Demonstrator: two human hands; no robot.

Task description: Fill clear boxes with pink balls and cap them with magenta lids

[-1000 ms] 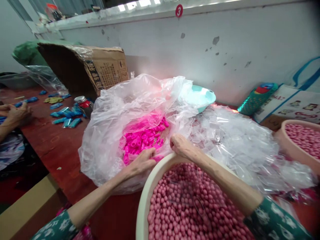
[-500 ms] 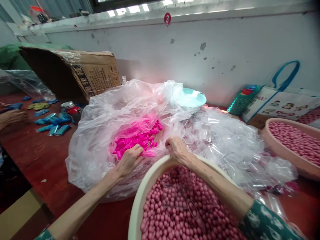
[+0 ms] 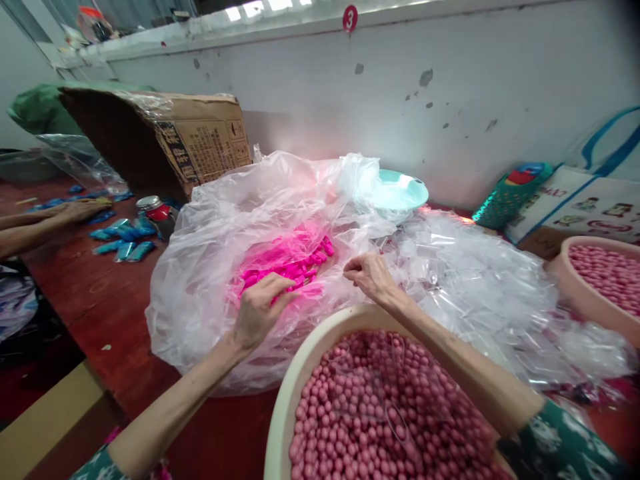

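My left hand [image 3: 263, 310] is over the front of the clear plastic bag [image 3: 185, 267], its thumb and fingers apart with nothing visible between them. Just beyond its fingertips lie small bright-pink pieces [image 3: 287, 263] in the bag's opening; their kind is hard to make out. My right hand [image 3: 369, 275] is closed with curled fingertips above the far rim of a cream tub [image 3: 285, 393]; what it pinches, if anything, I cannot make out. Pink beads [image 3: 345, 407] fill the tub, and a clear scoop-like thing with a loop handle [image 3: 400, 427] lies on them.
Clear plastic packets [image 3: 465, 287] are heaped on the right, before a second tub [image 3: 590, 287] of pink beads. A turquoise basin [image 3: 400, 190] and cardboard box [image 3: 205, 140] stand behind. At left, another person's hands [image 3: 75, 210] are near blue packets [image 3: 127, 230] and a jar [image 3: 156, 215].
My left hand has come off the pink pieces, its fingers now spread. My right hand has lifted slightly, still closed. The view has shifted left, and the other person's hands reach further in.
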